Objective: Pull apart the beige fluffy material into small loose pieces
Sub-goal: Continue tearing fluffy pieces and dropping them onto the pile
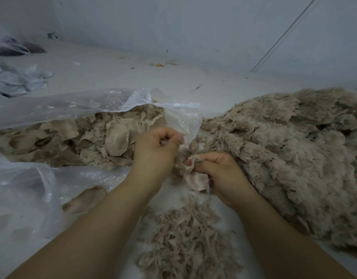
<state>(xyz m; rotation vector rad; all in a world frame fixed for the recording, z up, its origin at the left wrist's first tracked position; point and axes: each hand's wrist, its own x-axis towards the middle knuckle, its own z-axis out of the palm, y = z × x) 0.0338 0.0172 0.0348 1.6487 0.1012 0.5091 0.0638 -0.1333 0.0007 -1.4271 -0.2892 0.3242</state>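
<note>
A big heap of beige fluffy material (284, 154) covers the right side of the surface. My right hand (218, 174) pinches a beige scrap (195, 178) at the heap's left edge. Just above and to the left, my left hand (157, 146) is curled into a fist round a small tuft of the fluff. Between my forearms lies a low pile of small loose pieces (185, 238). A clear plastic bag (77, 105) on the left holds several torn beige pieces (89, 137).
More clear plastic (22, 194) lies crumpled at the near left, with a beige scrap (87, 198) on it. Pale cloths (14, 79) sit at the far left. A grey wall (173, 23) closes the back, with small debris (159, 65) along its foot.
</note>
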